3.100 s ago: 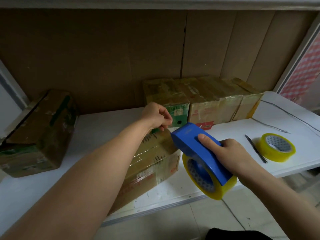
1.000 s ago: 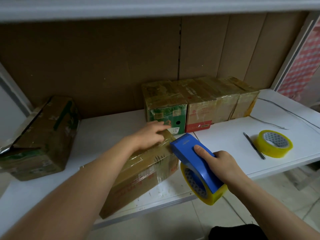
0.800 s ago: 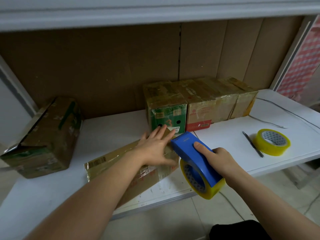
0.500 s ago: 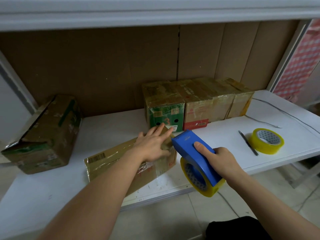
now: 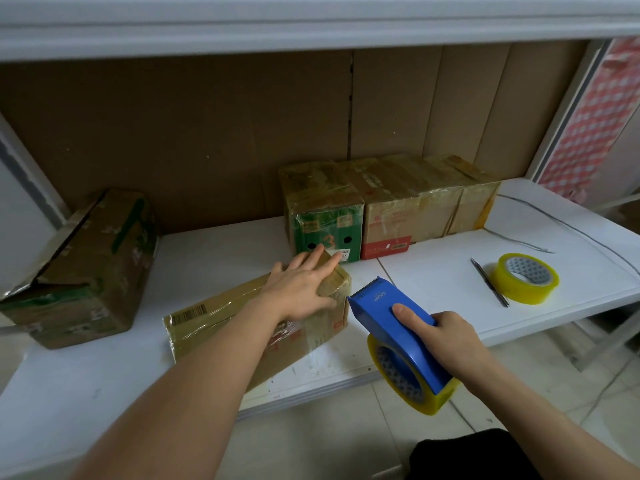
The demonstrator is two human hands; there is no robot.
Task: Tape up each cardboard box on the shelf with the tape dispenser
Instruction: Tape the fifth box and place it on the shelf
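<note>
Pressing flat on the box (image 5: 249, 317), the left hand (image 5: 303, 287) keeps its fingers (image 5: 313, 258) straight and spread over the far end of the top, which looks like smoothing tape down. The right hand (image 5: 446, 336) grips the blue tape dispenser (image 5: 398, 327), fingers curled around it, just beside the right end of the box and not touching it. The strip seems finished, so the next move probably calls for another seam or another box. The box lies at an angle near the front edge of the shelf (image 5: 433, 289); it is brown, wrapped in shiny clear tape, with a barcode label near its left end.
</note>
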